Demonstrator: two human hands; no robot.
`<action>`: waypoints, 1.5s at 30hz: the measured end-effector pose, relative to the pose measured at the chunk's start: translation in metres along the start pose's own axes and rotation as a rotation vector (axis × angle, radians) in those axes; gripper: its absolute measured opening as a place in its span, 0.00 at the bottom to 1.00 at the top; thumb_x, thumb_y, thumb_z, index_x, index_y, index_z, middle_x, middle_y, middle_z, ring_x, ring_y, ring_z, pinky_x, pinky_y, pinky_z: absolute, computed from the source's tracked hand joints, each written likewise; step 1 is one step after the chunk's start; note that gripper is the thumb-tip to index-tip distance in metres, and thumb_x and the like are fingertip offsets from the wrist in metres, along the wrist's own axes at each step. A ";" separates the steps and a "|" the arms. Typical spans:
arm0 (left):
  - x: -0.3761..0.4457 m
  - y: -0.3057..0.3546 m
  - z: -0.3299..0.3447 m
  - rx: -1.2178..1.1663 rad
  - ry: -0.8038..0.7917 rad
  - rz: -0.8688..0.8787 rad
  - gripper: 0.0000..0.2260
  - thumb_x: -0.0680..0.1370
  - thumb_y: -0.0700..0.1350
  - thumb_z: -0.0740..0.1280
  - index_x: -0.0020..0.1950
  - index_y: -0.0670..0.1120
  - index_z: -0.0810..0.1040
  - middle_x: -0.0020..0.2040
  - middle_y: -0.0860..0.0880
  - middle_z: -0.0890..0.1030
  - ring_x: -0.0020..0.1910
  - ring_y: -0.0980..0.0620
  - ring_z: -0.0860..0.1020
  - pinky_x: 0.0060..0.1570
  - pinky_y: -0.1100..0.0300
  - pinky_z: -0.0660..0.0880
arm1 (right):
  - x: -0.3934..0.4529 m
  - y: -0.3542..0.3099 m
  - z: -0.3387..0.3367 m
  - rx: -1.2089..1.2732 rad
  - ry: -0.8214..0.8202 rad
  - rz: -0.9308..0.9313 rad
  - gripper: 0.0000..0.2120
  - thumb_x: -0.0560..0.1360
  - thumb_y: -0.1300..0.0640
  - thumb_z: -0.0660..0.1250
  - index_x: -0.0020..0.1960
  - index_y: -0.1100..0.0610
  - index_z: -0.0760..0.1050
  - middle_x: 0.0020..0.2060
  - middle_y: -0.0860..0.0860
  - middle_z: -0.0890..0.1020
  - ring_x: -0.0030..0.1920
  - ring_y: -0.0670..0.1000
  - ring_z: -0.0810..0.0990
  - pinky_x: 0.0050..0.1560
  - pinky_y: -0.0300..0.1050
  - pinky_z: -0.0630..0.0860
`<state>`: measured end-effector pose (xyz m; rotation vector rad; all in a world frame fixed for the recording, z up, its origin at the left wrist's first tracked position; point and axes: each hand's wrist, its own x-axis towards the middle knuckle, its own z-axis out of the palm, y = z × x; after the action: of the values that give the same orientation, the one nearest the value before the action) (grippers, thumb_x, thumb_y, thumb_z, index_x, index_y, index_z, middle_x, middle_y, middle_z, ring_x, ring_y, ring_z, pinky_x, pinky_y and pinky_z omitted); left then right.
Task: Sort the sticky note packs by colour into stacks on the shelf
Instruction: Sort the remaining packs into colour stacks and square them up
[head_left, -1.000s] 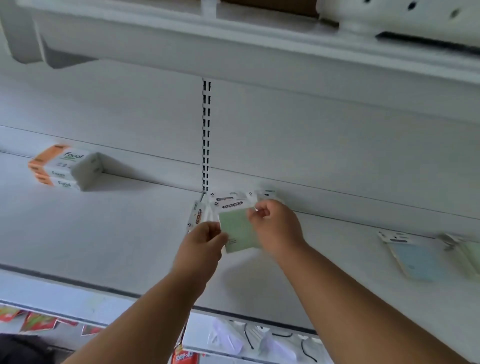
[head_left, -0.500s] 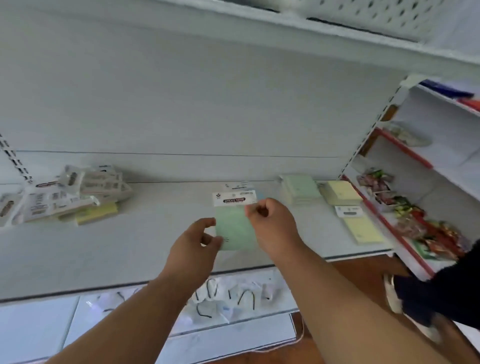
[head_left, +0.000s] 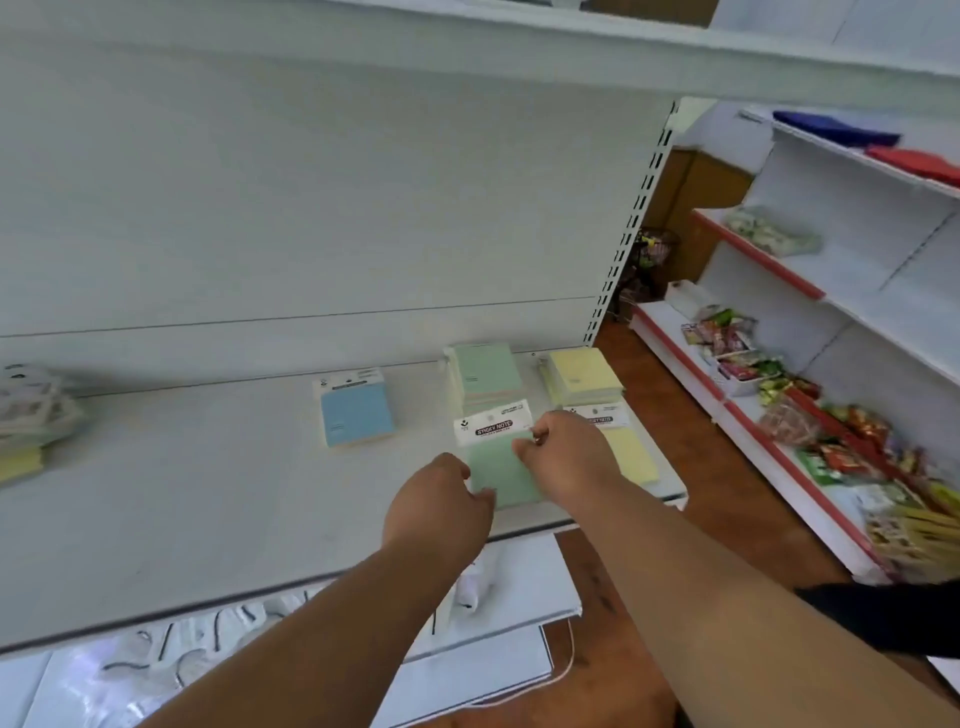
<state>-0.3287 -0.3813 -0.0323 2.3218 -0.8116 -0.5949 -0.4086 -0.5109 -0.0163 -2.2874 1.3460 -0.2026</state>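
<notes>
White shop shelf (head_left: 208, 493), pale green sticky note pack (head_left: 501, 460) with white "STICKY NOTE" header held just above it, left hand (head_left: 439, 504) fingers pinching its 7 o'clock corner, right hand (head_left: 566, 452) fingers pinching its 3 o'clock edge, green stack (head_left: 485, 371) at 12 o'clock

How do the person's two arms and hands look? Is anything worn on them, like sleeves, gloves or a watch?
Both forearms are bare up to the picture's edge: no sleeves, gloves, watch or rings show. The left hand and the right hand are uncovered. The right forearm bears a small dark mark; it is too blurred to tell what it is.
</notes>
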 end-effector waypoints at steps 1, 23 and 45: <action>0.007 0.003 0.003 0.032 -0.017 -0.012 0.17 0.75 0.54 0.67 0.61 0.49 0.74 0.49 0.53 0.82 0.46 0.51 0.81 0.48 0.58 0.75 | 0.006 0.002 0.001 -0.034 -0.012 0.008 0.12 0.76 0.48 0.65 0.51 0.57 0.76 0.48 0.54 0.81 0.52 0.57 0.79 0.44 0.43 0.69; -0.044 -0.057 -0.031 0.067 0.379 -0.285 0.10 0.73 0.55 0.64 0.52 0.55 0.74 0.40 0.56 0.80 0.43 0.52 0.78 0.42 0.58 0.74 | -0.026 -0.075 0.037 -0.011 -0.074 -0.573 0.08 0.75 0.49 0.63 0.44 0.54 0.70 0.40 0.50 0.78 0.40 0.54 0.75 0.37 0.44 0.68; -0.017 -0.335 -0.306 -0.133 0.462 -0.273 0.12 0.77 0.46 0.62 0.60 0.51 0.73 0.50 0.56 0.79 0.44 0.53 0.76 0.42 0.60 0.71 | -0.083 -0.421 0.249 -0.300 -0.083 -0.762 0.18 0.77 0.58 0.60 0.66 0.56 0.64 0.66 0.55 0.68 0.50 0.61 0.79 0.39 0.47 0.69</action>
<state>-0.0307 -0.0391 -0.0307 2.3280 -0.2368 -0.1953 -0.0317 -0.1889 -0.0276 -2.9297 0.4228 -0.1506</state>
